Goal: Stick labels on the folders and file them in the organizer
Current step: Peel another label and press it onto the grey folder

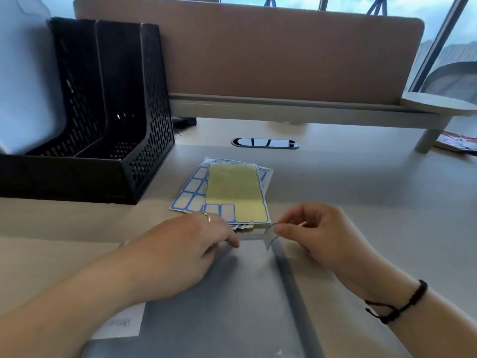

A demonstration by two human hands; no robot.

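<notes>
The right hand [320,236] pinches one peeled label [271,235] between thumb and forefinger; the label curls down and hangs just above the top edge of the folder [232,301]. The left hand [185,251] lies on the folder with its fingers bent, the fingertips pressing near the same top edge. It holds nothing that I can see. The folder is grey and half transparent, flat on the desk [361,177] in front of the person, with a dark spine strip [294,288] along its right side.

Just behind the hands lies a pile of label sheets [232,192]; the top sheet is mostly yellow backing with two labels left at its near edge. The left hand covers the near left corner of this pile. To the left stands a black mesh file organizer [103,104], and a pale folder [23,81] stands at its leftmost side. Behind the desk there is a brown partition panel [258,55], and a cable slot [265,143] is in the desk surface.
</notes>
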